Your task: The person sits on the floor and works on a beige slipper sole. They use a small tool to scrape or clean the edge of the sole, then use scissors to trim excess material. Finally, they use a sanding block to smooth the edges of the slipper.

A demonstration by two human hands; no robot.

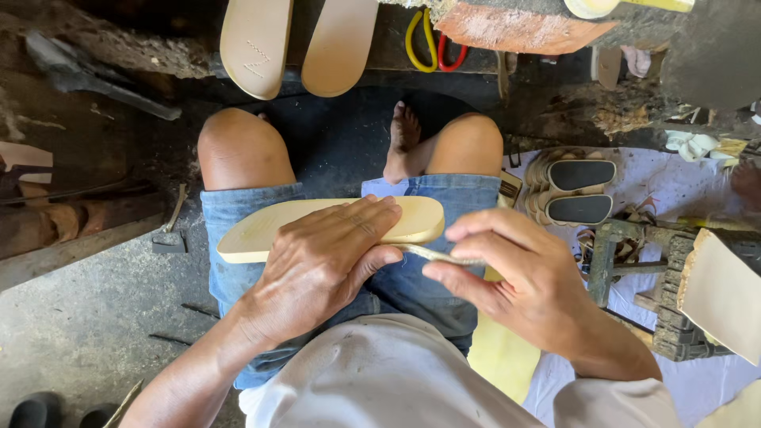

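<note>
Both hands work a pale sandal sole across the lap.

Left hand (pixel 321 265) lies palm-down on the cream sandal sole (pixel 261 230), fingers together and curled over its near edge, thumb pressed beneath. Right hand (pixel 523 281) pinches a thin pale strip (pixel 440 255) between thumb and forefinger, the remaining fingers loosely bent; the strip runs to the sole's edge at the left thumb. The sole rests flat across denim shorts (pixel 412 194), toe end toward the person's left knee. A second yellow sole (pixel 503 357) lies under the right forearm on a white cloth (pixel 674 186). Stacked soles with black faces (pixel 579 190) sit on that cloth beside a rough wooden stand (pixel 658 277). Two tan soles (pixel 297 43) hang ahead, near yellow and red loops (pixel 434 43). A small hammer (pixel 169 230) lies on the concrete floor (pixel 71 317).
</note>
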